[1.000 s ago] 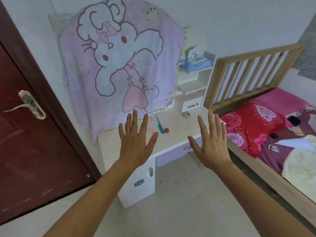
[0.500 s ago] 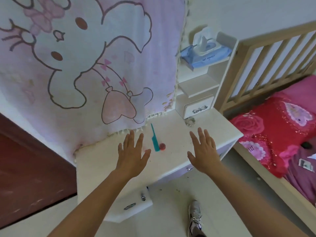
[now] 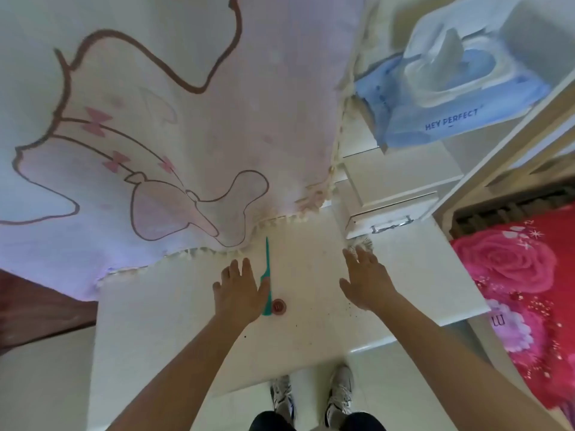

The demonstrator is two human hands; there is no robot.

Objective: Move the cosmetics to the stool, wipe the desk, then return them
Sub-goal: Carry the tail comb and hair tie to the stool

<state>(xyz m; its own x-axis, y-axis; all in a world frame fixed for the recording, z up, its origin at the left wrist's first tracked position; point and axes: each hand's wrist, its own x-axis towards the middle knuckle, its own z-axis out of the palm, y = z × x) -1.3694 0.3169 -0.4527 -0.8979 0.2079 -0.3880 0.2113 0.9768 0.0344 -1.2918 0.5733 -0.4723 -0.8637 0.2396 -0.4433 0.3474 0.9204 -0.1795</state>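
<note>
A teal comb (image 3: 266, 269) lies on the white desk (image 3: 161, 334), its thin tail pointing toward the wall. A small red round jar (image 3: 279, 306) sits just right of the comb's lower end. My left hand (image 3: 239, 290) hovers flat and open beside the comb, its thumb side overlapping the comb's edge. My right hand (image 3: 365, 279) is open with fingers spread, farther right above the desk. Its fingertips reach a small fuzzy grey thing (image 3: 364, 243) under the drawer unit. Dark specks dot the desk surface near my right wrist.
A pink cartoon cloth (image 3: 174, 126) hangs down to the desk's back edge. A white shelf unit with a small drawer (image 3: 392, 217) stands at the back right, a blue wet-wipe pack (image 3: 448, 98) on its top. A bed with a red rose blanket (image 3: 522, 275) borders the desk's right side.
The view has closed in on the desk and tilted down. Both open hands have advanced over the desktop, the left up to the comb, the right toward the drawer unit.
</note>
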